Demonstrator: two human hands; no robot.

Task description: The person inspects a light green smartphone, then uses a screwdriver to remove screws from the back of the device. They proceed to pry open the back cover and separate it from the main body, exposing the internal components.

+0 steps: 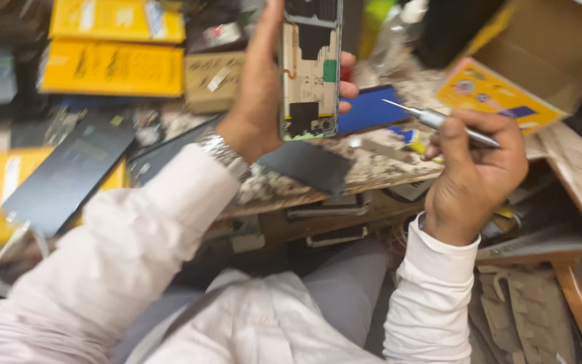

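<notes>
My left hand [257,87] holds an opened phone [310,67] upright, its back cover off so the inner boards and parts show. The thumb side wraps the phone's left edge and fingertips show at its right edge. My right hand [474,172] grips a thin metal screwdriver [439,121], whose fine tip points left toward the phone without touching it. A silver watch [222,152] sits on my left wrist. Both arms wear white sleeves.
A worn workbench [365,168] holds a blue panel [370,109], a dark flat panel [308,165] and small parts. Yellow boxes [112,67] are stacked at the back left, a black phone panel [69,176] lies at left, a cardboard box [540,54] stands at right.
</notes>
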